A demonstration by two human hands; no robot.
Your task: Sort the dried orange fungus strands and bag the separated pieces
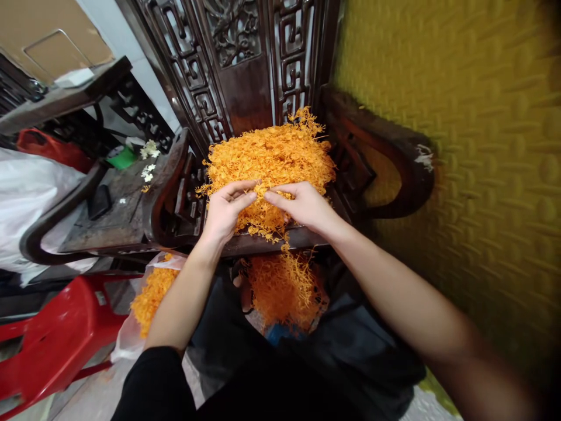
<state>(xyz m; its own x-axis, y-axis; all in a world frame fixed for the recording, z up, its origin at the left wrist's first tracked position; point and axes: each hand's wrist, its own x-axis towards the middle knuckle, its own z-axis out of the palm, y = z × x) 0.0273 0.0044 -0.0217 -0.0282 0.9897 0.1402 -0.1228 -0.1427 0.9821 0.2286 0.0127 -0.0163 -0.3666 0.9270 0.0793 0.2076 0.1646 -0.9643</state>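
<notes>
Both the left hand (222,211) and the right hand (309,206) have thumb and fingertips closed in a pinch, meeting at a small orange piece (262,190). Directly beneath and beyond the fingers lies the pile of orange strands (267,153) on the seat of a carved wooden chair (245,96); the hands hide part of its near side. The chair's curved armrests flank the fingers, and a yellow textured surface (473,105) rises to their right. Nearer the body, below the fingertips, hangs a looser orange mass (284,286) between the person's legs, with something blue (280,334) under it. Left of the fingers, a wooden surface (118,219) bears a black flat object (99,202), a green item (123,157) and white flowers (149,149). Lower left are a translucent bag (131,334) containing orange strands and a red plastic chair (61,327), whose pale label (101,298) is too small to read.
</notes>
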